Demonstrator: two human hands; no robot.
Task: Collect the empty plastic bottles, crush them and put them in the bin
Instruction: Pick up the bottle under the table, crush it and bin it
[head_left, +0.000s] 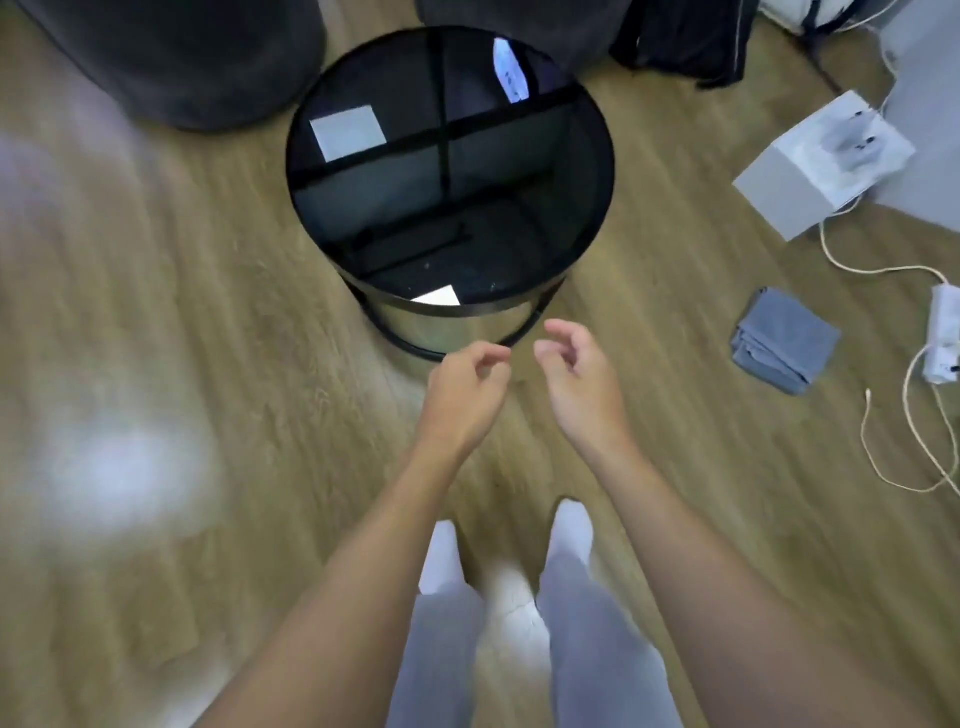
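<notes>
I see no plastic bottle and no bin in this blurred view. My left hand (467, 387) and my right hand (576, 371) hover side by side over the wooden floor, just in front of a round black glass-topped side table (587, 171). Both hands hold nothing; their fingers are loosely curled and apart. My legs in light trousers and white socks stand below them.
A dark beanbag (171, 57) lies at the top left, dark clothing (685, 41) at the top right. To the right sit a white box (795, 182), a folded grey cloth (784, 340), a power strip (943, 338) and loose white cables (883, 457).
</notes>
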